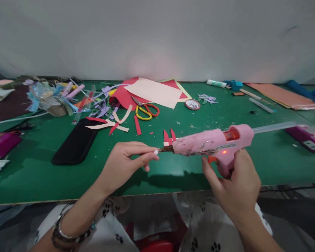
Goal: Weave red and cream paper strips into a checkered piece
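Your right hand [237,187] grips the glue gun [212,141], nozzle pointing to 9 o'clock at the small piece [155,152] your left hand's [126,162] fingers [147,157] pinch.

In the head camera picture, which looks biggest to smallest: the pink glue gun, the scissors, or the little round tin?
1. Pink glue gun, though it is nearest the camera.
2. Scissors.
3. Little round tin.

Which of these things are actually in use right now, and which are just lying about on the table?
In use: pink glue gun in the right hand; small white bead pinched in the left hand at the nozzle.

Lying about: scissors, red paper sheets, black case, paper strips, round tin.
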{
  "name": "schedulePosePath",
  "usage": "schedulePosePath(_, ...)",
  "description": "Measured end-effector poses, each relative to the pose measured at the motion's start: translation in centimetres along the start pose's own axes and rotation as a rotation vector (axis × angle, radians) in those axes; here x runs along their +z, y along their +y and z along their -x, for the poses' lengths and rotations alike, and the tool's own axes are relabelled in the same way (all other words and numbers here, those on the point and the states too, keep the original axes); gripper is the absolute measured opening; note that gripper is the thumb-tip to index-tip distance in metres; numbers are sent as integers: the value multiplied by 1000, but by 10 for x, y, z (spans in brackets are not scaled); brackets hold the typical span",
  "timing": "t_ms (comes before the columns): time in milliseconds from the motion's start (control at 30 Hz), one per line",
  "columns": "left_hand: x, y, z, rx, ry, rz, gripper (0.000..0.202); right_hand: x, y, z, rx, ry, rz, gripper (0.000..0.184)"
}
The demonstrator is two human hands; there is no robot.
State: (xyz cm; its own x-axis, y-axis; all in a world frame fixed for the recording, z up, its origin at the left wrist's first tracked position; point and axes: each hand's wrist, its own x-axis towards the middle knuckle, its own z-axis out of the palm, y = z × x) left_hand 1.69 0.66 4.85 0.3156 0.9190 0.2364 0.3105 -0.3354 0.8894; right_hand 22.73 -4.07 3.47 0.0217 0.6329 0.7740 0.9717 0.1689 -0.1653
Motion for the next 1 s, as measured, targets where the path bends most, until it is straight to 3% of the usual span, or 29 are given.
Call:
schedulePosePath(300, 1, 0, -1, -3, 24, -7, 11, -3, -1, -2, 108, -23, -108, 24)
schedulePosePath(600, 5, -9, -4, 55, 9, -187, 13, -4, 9, -6, 198, -1, -119, 28)
schedulePosePath(767, 9, -16, -9, 94, -29, -317, 16, -2, 37, -16, 334, 28, -96, 31)
schedulePosePath(1000, 21, -20, -19, 239, -114, -515, 18, -2, 103, -30, 484, -87, 56, 31)
